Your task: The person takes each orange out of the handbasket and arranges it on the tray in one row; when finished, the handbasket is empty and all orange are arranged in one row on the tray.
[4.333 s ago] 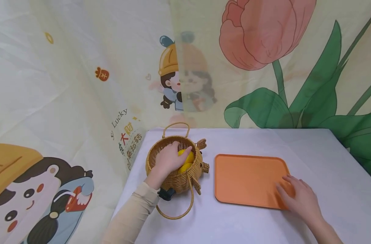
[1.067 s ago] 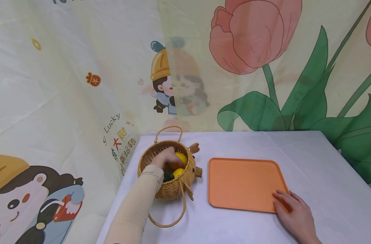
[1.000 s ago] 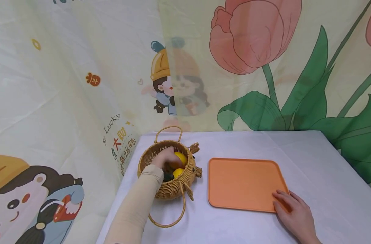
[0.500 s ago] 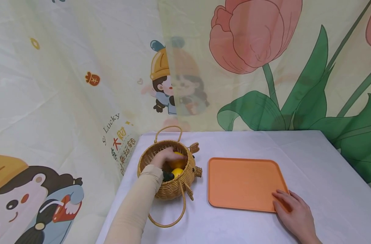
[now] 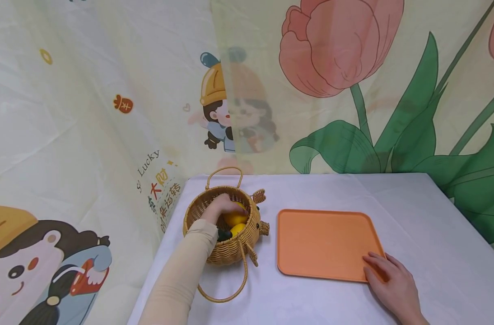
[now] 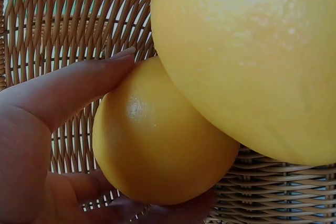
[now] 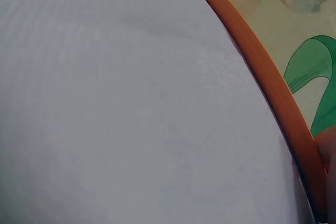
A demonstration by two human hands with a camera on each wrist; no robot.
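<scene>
My left hand [image 5: 224,205] reaches down into a wicker basket [image 5: 226,257] with an animal face. In the left wrist view its thumb and fingers hold a round yellow-orange fruit [image 6: 163,140] from opposite sides. Another yellow fruit [image 6: 252,61] lies against it, closer to the camera, and a yellow fruit [image 5: 237,229] shows near the basket's front in the head view. At the near right corner of an orange tray [image 5: 324,243], my right hand [image 5: 395,286] rests with relaxed fingers touching the rim. The right wrist view shows only a bit of that hand.
A white cloth covers the table [image 5: 312,298]. One basket handle [image 5: 224,169] stands up at the back, while the other handle [image 5: 226,301] lies toward the front. Printed curtains [image 5: 255,90] hang behind and to the left. A dark piece [image 5: 224,234] sits by the left wrist.
Since the oldest frame, my left hand has gone deeper into the basket and round a fruit. My right hand has settled at the tray's near corner. Over the last second little moves.
</scene>
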